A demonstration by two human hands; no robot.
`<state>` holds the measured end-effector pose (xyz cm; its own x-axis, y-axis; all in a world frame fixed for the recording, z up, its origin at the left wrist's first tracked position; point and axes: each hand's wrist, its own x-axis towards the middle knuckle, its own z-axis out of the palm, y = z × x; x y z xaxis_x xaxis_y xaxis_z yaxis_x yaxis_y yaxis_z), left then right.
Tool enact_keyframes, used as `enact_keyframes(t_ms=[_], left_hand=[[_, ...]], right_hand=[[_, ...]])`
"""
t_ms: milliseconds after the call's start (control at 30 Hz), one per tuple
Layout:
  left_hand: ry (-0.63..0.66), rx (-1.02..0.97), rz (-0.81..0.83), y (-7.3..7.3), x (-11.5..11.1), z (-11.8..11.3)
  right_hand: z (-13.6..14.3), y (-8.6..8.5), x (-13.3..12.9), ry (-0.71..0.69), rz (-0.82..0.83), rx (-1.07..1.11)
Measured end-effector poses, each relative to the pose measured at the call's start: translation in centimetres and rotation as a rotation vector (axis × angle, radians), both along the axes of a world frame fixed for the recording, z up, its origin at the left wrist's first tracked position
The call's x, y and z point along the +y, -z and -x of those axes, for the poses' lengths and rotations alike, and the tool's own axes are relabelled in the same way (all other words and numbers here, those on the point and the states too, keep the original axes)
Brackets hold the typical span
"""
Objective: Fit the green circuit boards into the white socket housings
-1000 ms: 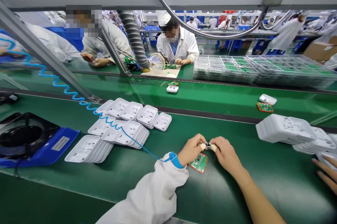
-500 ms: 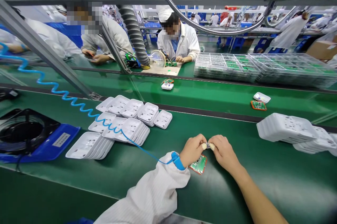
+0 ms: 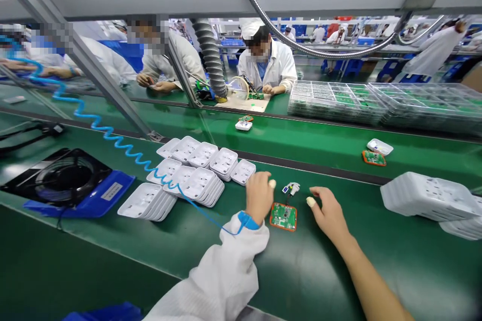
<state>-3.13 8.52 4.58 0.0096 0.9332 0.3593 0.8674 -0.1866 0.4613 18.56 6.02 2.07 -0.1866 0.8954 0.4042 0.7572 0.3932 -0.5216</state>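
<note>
A green circuit board with an orange edge (image 3: pixel 283 216) lies flat on the green work surface between my hands. Just beyond it rests a small white-and-dark part (image 3: pixel 290 189) with short wires, seemingly joined to the board. My left hand (image 3: pixel 259 195), in a blue wrist strap, is over the near side of a small white plastic cover (image 3: pixel 243 172); its thumb stands apart, its other fingers are partly hidden, and no held thing shows. Right of the board, my right hand (image 3: pixel 327 212) is open, thumb and forefinger apart and nothing between them. Both thumbs wear pale finger cots.
Stacked white covers (image 3: pixel 196 183) stand to the left, more white covers (image 3: pixel 425 195) to the right. A black fan (image 3: pixel 68 175) sits far left. A coiled blue cord (image 3: pixel 109 132) crosses to my wrist. Boards and covers lie on the green conveyor (image 3: pixel 309 135); a co-worker (image 3: pixel 263 60) sits beyond.
My hands have parted, letting go of the small part, which now lies beyond the board. The left moved left towards the covers, the right slightly right. The view has shifted a little.
</note>
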Motion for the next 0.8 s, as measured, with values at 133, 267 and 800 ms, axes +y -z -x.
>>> enact_keyframes(t_ms=[133, 267, 800], left_hand=[[-0.284, 0.205, 0.006, -0.3, 1.9, 3.2], [-0.345, 0.281, 0.021, -0.3, 2.5, 3.8], [-0.055, 0.095, 0.08, 0.3, -0.5, 0.1]], right_hand=[[0.7, 0.2, 0.6, 0.065, 0.137, -0.127], [3.8, 0.0, 2.1, 0.179, 0.185, -0.374], [2.1, -0.1, 0.9, -0.007, 0.097, -0.17]])
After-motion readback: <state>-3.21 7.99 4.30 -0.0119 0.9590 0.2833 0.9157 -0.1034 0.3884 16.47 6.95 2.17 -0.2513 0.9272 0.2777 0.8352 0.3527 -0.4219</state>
